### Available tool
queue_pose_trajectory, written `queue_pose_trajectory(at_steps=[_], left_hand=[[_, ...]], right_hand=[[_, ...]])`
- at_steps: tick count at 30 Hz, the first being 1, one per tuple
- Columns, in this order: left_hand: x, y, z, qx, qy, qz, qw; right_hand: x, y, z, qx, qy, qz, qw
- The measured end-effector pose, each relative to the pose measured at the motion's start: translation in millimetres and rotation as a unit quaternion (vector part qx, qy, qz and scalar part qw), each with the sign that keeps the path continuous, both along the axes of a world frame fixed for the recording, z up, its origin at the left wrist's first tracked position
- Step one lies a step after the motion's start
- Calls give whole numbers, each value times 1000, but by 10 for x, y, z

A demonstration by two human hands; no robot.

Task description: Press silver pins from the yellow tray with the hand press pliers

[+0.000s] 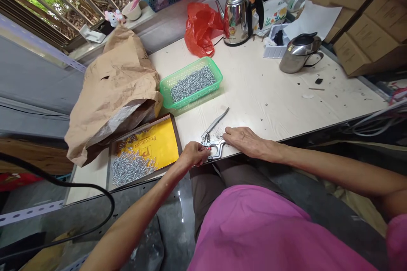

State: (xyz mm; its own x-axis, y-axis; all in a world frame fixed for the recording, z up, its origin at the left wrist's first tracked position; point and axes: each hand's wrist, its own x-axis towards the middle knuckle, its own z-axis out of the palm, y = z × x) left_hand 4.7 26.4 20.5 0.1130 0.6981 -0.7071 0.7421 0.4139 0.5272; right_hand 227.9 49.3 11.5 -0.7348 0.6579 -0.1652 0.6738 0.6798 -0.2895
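Head view: I am sitting at the tabletop (pixel 244 93), and both my hands are working at its near edge, around a silver hand tool (pixel 217 150). That tool is lying just in front of my lap, its long grey lever (pixel 218 122) slanting up and away to the right. My left hand (pixel 193 153) is resting at the tool's left side, its fingers bending inward and bunching close together; I cannot tell whether they are clamping on the metal or on some small part there. My right hand (pixel 243 139) is lying knuckles up at the other side, its fingers pressing together near the tool's right end, their tips hiding whatever they may be pinching.

To my left, a shallow tray (pixel 177 135) is holding a yellow sheet (pixel 167 142) and a heap of small metal pieces (pixel 130 168). Farther back, a green basket (pixel 187 72) is carrying more shiny pieces (pixel 192 84). Crumpled brown paper (pixel 114 76) is bulging beside both containers. Beyond the basket, a red plastic bag (pixel 200 29) is sagging just beside a steel kettle (pixel 237 17), and a steel pitcher (pixel 295 55) is standing farther right, beside a white tray (pixel 270 52).
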Motion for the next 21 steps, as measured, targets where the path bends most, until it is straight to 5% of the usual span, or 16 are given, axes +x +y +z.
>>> queue_pose_trajectory(at_steps=[18,21], left_hand=[[17,-51,-57,-32,-27,81,996],[9,-68,-66,-27,-32,84,996]], right_hand=[[47,34,-22,-18,42,-9,999],[67,212,-8,38,48,-6,998]])
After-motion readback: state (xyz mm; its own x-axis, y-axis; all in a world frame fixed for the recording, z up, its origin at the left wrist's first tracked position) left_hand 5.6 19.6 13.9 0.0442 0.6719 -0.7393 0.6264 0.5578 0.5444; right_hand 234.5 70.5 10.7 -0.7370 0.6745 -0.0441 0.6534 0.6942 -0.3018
